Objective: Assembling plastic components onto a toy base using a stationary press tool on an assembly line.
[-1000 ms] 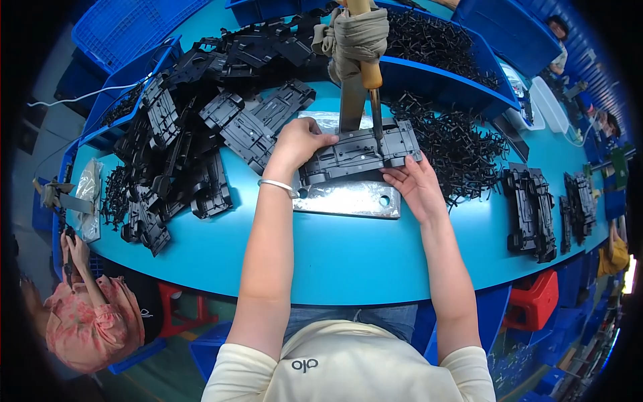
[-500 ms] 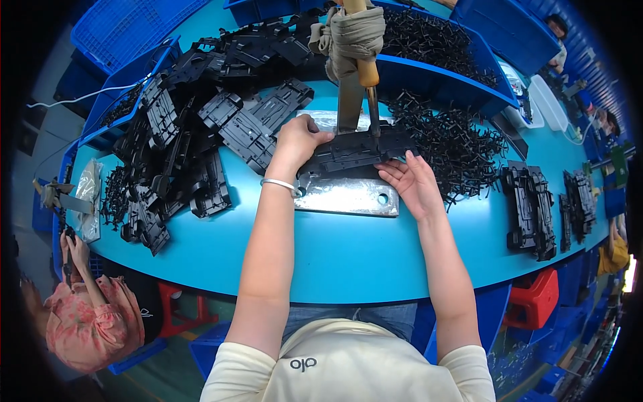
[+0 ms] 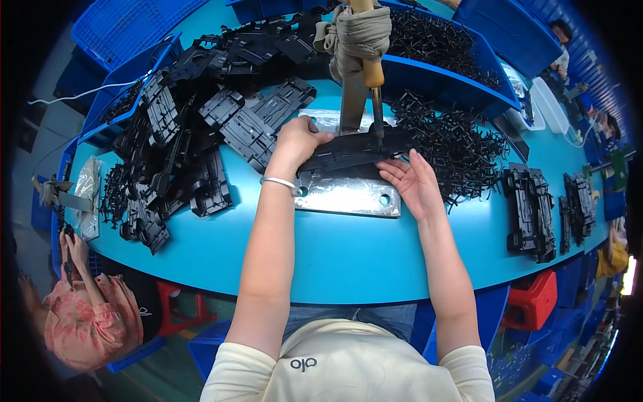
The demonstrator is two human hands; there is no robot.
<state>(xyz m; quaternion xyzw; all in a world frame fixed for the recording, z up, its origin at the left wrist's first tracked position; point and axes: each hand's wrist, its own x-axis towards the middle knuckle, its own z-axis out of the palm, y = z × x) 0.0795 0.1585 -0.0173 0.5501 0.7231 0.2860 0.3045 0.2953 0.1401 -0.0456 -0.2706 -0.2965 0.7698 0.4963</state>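
A black plastic chassis plate (image 3: pixel 335 151) is held tilted between my hands, under a metal rod tip (image 3: pixel 377 114) that comes down from a wooden handle (image 3: pixel 373 72). The tip meets or nearly meets the plate. My left hand (image 3: pixel 297 145) pinches the plate's left end between thumb and fingers. My right hand (image 3: pixel 413 182) grips its right end, thumb up and fingers beneath. Below the plate lies a shiny metal base block (image 3: pixel 348 195) with holes. Beige cloth (image 3: pixel 362 33) binds the handle to an upright metal bar (image 3: pixel 351 100).
Many chassis plates (image 3: pixel 244 130) are heaped at the left. Thin black plastic pieces (image 3: pixel 455 144) lie piled at the right, with more in a blue bin (image 3: pixel 449 84) behind. Finished-looking rows of chassis (image 3: pixel 529 211) stand far right. Another person (image 3: pixel 97 315) works at the left.
The plate has tipped, so its broad face shows less. My hands stay nearly in place, and the whole view has shifted slightly.
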